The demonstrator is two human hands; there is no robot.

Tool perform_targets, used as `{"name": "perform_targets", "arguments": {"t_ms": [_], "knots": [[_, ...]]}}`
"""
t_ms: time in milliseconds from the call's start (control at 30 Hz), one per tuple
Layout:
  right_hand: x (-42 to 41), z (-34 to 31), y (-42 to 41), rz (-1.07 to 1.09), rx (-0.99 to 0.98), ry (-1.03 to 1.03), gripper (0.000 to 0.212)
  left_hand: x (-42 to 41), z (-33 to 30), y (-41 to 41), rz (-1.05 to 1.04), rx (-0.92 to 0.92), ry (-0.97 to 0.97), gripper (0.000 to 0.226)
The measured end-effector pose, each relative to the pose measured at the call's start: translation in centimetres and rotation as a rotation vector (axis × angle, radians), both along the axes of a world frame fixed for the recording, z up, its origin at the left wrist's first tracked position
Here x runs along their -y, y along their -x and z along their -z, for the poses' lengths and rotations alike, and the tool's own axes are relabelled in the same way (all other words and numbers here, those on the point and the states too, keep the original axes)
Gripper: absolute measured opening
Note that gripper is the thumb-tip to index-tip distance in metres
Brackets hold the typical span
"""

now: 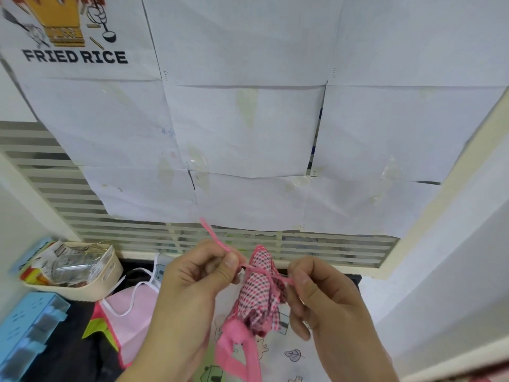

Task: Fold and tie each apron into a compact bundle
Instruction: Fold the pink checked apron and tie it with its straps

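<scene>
Plastic organiser in pale blue [26,329] sits at the far left edge, its compartments too blurred to read. Just behind it stands a cream plastic basket with slotted handles [107,274], holding crumpled clear plastic wrap [74,267], printed paper packets and a metal binder clip. To the right of the basket, a pale pink apron with white ties [132,318] lies flat on the dark surface [68,354], beside a green and pink patch of cloth.

At centre, the left hand [192,277] pinches one end of a thin pink tie string [217,238] between thumb and curled fingers [231,261], and the loose end rises up and to the left. The string crosses the top of a rolled pink and white checked fabric apron bundle [259,288], held upright in the air between both hands, above a white cartoon-printed cloth [292,354]. A broad pink strap hangs from the bundle's lower end.

The right hand [322,296] pinches the other end of the string just beside the bundle, its remaining fingers curled loosely below.

Behind, white paper sheets [248,128] cover a slatted window, with a "FRIED RICE" poster [74,51] at upper left.
</scene>
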State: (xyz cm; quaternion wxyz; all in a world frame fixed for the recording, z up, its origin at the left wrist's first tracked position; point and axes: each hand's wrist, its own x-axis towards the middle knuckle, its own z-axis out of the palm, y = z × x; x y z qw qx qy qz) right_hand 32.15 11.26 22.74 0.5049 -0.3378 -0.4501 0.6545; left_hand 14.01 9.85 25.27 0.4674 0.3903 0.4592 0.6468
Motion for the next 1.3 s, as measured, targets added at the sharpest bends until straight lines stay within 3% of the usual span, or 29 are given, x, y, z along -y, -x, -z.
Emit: {"name": "perform_targets", "arguments": {"t_ms": [100,233,333,467,533,600,700,767,867,967,1067,1167,1300], "knots": [[0.3,0.5,-1.1,0.07,0.169,-0.036,0.028,-0.4,0.4,1.4,-0.074,0.072,0.03,0.012],[0.2,1.6,-2.2,0.167,0.244,-0.046,0.032,-0.9,2.1,2.4,-0.07,0.14,0.094,0.05],[0.2,1.5,-2.4,0.173,0.12,-0.031,0.024,-0.7,2.7,2.0,0.022,0.229,0.154,0.034],[0.1,0.5,-2.3,0.156,-0.1,0.049,0.054,-0.7,2.4,1.8,0.169,0.298,0.134,0.058],[0.1,0.2,-2.0,0.113,-0.211,0.096,0.057,-0.7,2.0,1.4,0.245,0.367,0.112,0.052],[0.2,-0.5,-1.6,0.065,-0.302,0.133,0.052,-0.8,1.8,0.6,0.308,0.493,0.093,0.046],[0.2,-1.3,-0.9,0.05,-0.346,0.189,0.028,-0.9,1.8,0.2,0.288,0.587,0.081,0.047],[0.2,-1.3,-0.6,0.063,-0.315,0.206,0.02,-1.1,1.5,0.2,0.243,0.533,0.093,0.044],[0.1,-0.8,-0.5,0.118,-0.287,0.226,0.021,-1.3,1.0,0.0,0.116,0.463,0.118,0.02],[0.1,-0.6,-0.8,0.142,-0.251,0.241,0.021,-1.3,0.9,-0.3,0.082,0.393,0.119,0.018],[0.1,-0.5,-0.5,0.173,-0.154,0.135,0.022,-1.1,1.5,-0.2,0.103,0.232,0.11,0.02],[0.3,-1.2,0.3,0.178,-0.104,-0.015,0.007,-1.0,1.5,-0.9,0.181,0.05,0.073,0.017],[0.8,-1.9,0.9,0.096,0.037,-0.156,0.047,-1.0,0.8,-1.8,0.29,-0.173,0.039,0.019]]}}
